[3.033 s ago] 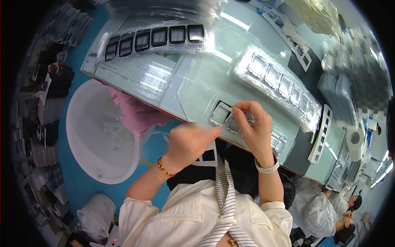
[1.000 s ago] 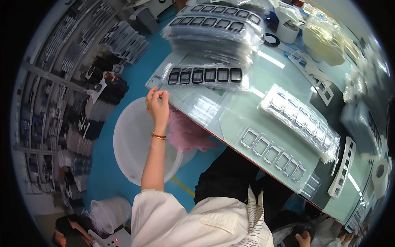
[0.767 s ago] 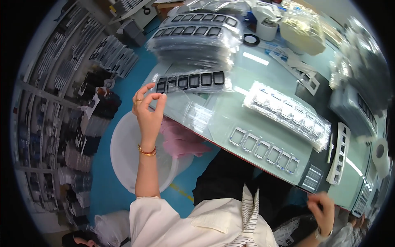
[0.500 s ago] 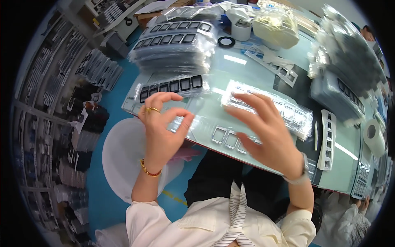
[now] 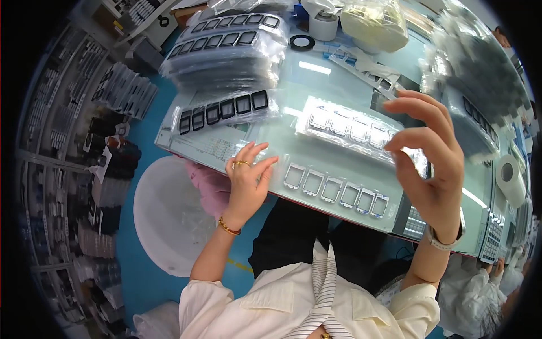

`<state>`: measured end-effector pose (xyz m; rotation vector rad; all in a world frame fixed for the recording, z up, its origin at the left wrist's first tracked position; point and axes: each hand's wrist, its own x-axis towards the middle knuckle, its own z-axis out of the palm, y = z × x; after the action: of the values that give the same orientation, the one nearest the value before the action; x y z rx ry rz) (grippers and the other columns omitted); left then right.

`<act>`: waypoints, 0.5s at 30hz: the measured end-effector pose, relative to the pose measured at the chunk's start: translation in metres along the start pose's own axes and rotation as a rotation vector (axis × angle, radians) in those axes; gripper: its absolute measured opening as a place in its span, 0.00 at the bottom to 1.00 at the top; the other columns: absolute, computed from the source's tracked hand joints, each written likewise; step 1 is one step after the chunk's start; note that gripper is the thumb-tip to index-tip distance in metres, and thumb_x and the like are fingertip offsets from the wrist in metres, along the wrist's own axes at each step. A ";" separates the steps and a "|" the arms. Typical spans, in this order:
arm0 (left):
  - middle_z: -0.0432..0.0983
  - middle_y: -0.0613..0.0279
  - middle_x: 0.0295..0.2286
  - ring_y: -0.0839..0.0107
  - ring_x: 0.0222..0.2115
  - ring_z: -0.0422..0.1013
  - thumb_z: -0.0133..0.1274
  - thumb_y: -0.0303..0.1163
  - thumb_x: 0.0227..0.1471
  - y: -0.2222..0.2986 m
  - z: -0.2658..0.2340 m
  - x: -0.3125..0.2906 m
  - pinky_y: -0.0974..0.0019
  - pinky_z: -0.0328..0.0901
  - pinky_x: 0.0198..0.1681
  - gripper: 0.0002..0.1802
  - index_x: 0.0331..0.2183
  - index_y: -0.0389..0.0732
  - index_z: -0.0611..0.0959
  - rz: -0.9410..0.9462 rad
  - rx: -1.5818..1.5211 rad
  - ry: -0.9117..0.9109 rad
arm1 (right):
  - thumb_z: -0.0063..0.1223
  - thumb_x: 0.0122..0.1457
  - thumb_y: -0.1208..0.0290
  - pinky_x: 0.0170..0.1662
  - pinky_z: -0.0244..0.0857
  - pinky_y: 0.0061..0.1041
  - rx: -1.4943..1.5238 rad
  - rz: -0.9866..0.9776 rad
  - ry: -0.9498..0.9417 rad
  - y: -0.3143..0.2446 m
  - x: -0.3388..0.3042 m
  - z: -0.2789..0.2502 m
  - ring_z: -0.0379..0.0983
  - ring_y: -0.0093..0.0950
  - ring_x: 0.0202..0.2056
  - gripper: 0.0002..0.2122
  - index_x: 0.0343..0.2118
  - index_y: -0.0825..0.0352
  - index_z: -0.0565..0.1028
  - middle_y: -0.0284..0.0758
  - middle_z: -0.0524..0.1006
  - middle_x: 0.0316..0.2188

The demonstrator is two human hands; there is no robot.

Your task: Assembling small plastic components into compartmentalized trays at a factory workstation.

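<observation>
My left hand is at the near table edge with fingers spread. Its fingertips are beside the left end of a clear strip with several pale rectangular frames. My right hand is raised to the right of that strip, with fingers curled and thumb and index tips close together. Whatever may be between them is too small to make out. Beyond the strip lies a shiny stack of clear-film sheets with pale frames, its right end partly hidden by my right hand.
Black frames in a clear sleeve lie on the left, before a tall stack of bagged frames. A black tape roll sits farther back. Bagged sheets and a white roll stand right. A white bin is below left.
My right hand has lifted and moved right, away from the pale frames, with thumb and index drawing together. My left hand has shifted right and lowered toward the strip's left end.
</observation>
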<state>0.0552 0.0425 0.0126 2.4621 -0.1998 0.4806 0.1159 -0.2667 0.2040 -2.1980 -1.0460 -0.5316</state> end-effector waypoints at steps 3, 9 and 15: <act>0.73 0.63 0.59 0.58 0.66 0.59 0.59 0.36 0.60 -0.003 0.014 -0.013 0.46 0.44 0.67 0.14 0.48 0.53 0.89 -0.026 0.059 -0.056 | 0.55 0.46 0.85 0.61 0.63 0.43 -0.002 0.041 0.017 0.006 -0.015 -0.012 0.71 0.47 0.60 0.09 0.31 0.66 0.78 0.44 0.80 0.51; 0.73 0.63 0.60 0.58 0.67 0.58 0.60 0.38 0.59 -0.001 0.017 -0.017 0.45 0.42 0.69 0.15 0.48 0.55 0.89 -0.036 0.097 -0.072 | 0.54 0.47 0.86 0.60 0.64 0.41 -0.004 0.203 -0.006 0.020 -0.055 -0.029 0.72 0.46 0.58 0.09 0.31 0.67 0.77 0.43 0.80 0.50; 0.75 0.63 0.58 0.58 0.66 0.60 0.64 0.35 0.55 0.003 0.014 -0.019 0.43 0.44 0.68 0.11 0.42 0.53 0.92 -0.024 0.115 -0.036 | 0.55 0.50 0.89 0.56 0.64 0.33 0.065 0.387 -0.100 0.038 -0.101 -0.015 0.72 0.38 0.54 0.09 0.32 0.69 0.76 0.40 0.78 0.50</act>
<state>0.0411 0.0320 -0.0039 2.5840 -0.1606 0.4492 0.0837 -0.3498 0.1407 -2.3085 -0.6488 -0.2122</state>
